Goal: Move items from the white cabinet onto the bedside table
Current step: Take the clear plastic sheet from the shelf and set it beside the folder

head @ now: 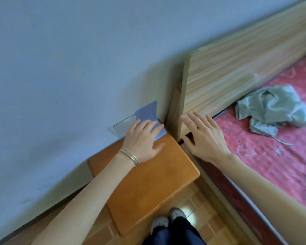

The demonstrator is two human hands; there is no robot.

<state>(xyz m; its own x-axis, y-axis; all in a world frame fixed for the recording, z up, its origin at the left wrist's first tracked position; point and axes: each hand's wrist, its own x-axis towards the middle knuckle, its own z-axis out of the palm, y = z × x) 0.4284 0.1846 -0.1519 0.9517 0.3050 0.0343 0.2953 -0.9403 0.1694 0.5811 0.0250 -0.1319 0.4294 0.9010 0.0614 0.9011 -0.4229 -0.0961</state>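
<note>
pale blue wall fills the upper left of the frame, and against it, at the centre, the action sits. the fingers (149, 125) of the left hand (141, 138) lie nearly straight and flat on a blue card (147, 111), pressing on its lower part without curling round it; the thumb reaches out over the wood below. the blue card stands on the far corner of the bedside table (148, 188), leaning back on the wall, with a clear sheet (124, 125) propped just behind it to the left. thin bangles (129, 155) ring the left wrist, and the bare forearm runs down to the lower left.

right of centre, the right hand (204, 137) is spread wide, fingers straight and apart, holding nothing. it hovers over the dark gap between the bedside table and the bed, its fingertips near the foot of the pine headboard (237, 68) that slants to the upper right.

further out, a red patterned mattress (272, 156) fills the right side, with a crumpled grey-green cloth (272, 110) lying on it. at the bottom centre, two grey slippers (168, 220) stand on a tiled floor (201, 204) beside the bedside table.
</note>
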